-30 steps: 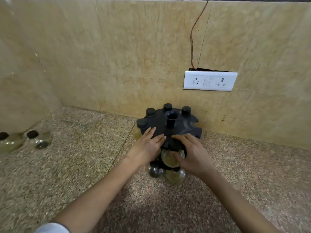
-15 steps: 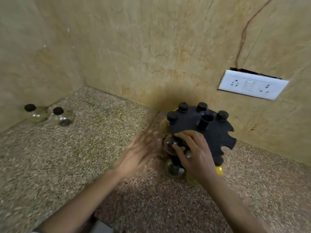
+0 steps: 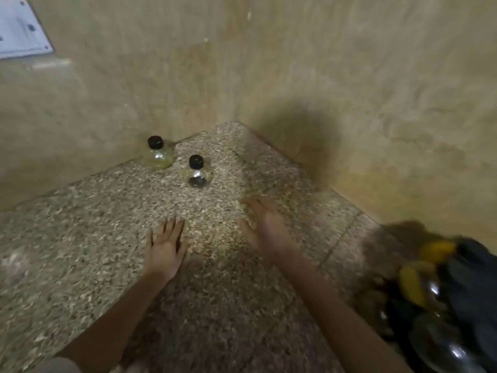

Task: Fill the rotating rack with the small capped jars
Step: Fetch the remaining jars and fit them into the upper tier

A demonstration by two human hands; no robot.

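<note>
Two small round glass jars with black caps stand on the speckled stone counter near the wall corner: a yellowish jar by the wall and a clear jar with dark contents to its right. My left hand hovers over the counter with fingers spread, holding nothing, below the jars. My right hand is open too, fingers pointing toward the clear jar, a little short of it. The black rotating rack, blurred, sits at the lower right edge with several jars hanging in it.
Beige stone walls meet in a corner behind the jars. A white socket plate is on the left wall at the top left. The speckled counter stretches left and toward me.
The view has swung left, away from the rack. My right hand has let go of the jar at the rack, and both hands have moved toward the two jars in the corner.
</note>
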